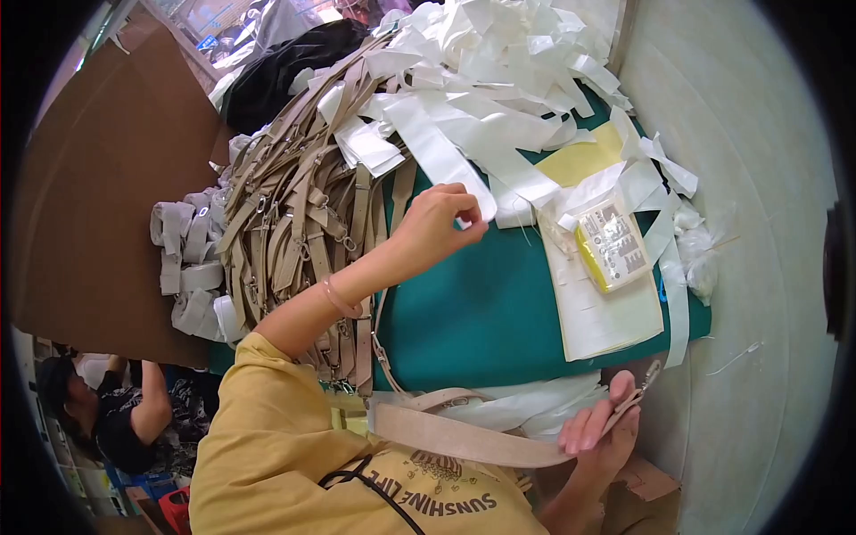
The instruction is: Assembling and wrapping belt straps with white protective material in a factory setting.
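Over the middle of the table, my left hand (441, 227) is closed, thumb against fingers, at the near end of a white strip (434, 147). The strip runs up and away toward a loose white heap. Low on the right, near my body, my right hand (602, 432) grips a beige strap (473, 439) close to its end, where a metal clasp (652, 374) sticks out past the fingers. The wide part of this strap hangs in a curve across my front, and a thinner part loops back toward the table edge.
Many beige straps with metal hooks (299, 205) lie heaped on the left of the green table (464, 303). Rolled pale bands (192, 259) sit by a brown cardboard panel (107, 196). White strips (499, 53) pile up behind; a yellow-and-clear packet (613, 245) rests right. Another person (134, 410) is at lower left.
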The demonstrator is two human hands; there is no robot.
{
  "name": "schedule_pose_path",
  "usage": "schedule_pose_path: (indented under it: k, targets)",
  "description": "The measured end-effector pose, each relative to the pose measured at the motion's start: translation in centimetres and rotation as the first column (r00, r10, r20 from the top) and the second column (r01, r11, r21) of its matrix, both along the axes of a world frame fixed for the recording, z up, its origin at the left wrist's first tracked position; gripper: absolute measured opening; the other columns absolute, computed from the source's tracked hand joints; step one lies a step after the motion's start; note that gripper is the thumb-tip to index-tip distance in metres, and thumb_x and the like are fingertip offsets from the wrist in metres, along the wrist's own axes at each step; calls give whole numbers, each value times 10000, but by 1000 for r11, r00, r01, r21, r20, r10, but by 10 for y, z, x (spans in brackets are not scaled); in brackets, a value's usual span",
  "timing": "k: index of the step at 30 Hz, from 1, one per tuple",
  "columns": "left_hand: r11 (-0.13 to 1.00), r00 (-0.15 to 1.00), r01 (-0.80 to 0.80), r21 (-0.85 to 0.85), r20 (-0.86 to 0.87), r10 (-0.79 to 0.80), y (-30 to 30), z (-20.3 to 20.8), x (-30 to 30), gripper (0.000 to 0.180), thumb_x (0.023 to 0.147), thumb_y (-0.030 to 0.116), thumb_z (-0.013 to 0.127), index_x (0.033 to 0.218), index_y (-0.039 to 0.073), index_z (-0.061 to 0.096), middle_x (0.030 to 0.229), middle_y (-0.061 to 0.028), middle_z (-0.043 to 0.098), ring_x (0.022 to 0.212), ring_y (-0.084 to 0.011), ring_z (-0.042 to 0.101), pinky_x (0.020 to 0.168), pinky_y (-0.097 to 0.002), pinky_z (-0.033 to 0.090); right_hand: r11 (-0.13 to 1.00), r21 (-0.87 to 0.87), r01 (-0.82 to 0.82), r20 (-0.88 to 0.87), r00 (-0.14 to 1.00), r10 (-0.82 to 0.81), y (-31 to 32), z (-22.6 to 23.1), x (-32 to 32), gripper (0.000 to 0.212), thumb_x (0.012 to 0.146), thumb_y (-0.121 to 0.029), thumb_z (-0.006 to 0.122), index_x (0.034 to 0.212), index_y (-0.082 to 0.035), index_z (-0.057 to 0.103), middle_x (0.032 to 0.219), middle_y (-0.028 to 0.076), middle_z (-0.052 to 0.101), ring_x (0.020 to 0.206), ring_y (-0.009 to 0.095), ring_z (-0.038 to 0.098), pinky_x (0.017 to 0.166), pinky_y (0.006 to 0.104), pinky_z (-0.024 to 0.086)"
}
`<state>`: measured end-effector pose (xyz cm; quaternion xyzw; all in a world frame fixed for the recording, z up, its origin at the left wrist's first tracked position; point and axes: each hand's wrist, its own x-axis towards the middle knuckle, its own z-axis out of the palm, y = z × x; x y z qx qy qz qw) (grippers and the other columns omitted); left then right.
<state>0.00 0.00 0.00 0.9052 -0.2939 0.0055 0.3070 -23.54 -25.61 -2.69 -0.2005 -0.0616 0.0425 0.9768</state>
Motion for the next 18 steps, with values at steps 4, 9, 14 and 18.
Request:
schedule_pose_path:
  k: [4,9,14,18]
  targets:
    - [977,974,-178,-116,123,192,11,-23,-9,113,756,85,730,754,16,641,763,-77,597,731,-212,594,631,-331,469,999,34,17,-29,999,-16,8,-2,5,295,989,-335,459,1058,-74,342,649,140,575,569,307,619,679,512,554]
    - [993,875,-112,-48,468,121,9,-26,-39,190,691,57,738,674,60,549,734,-65,514,721,-249,518,671,-363,428,972,185,144,-204,973,-106,24,-15,7,299,988,-346,456,1042,-66,366,623,131,567,485,258,586,567,457,558]
    - [998,961,8,-67,276,11,-16,-2,-83,186,713,48,758,695,63,573,755,-66,563,708,-243,551,632,-354,462,963,-259,70,-131,986,-107,11,-8,14,323,979,-382,461,1031,-68,403,517,75,499,326,175,457,374,316,446]
    - [992,992,126,-5,-14,-126,-38,-23,-95,97,753,28,689,816,52,619,845,-89,618,799,-273,606,676,-358,493,888,-452,89,-162,970,-180,-10,16,16,308,994,-365,445,1002,-57,430,463,35,430,283,127,371,314,271,372]
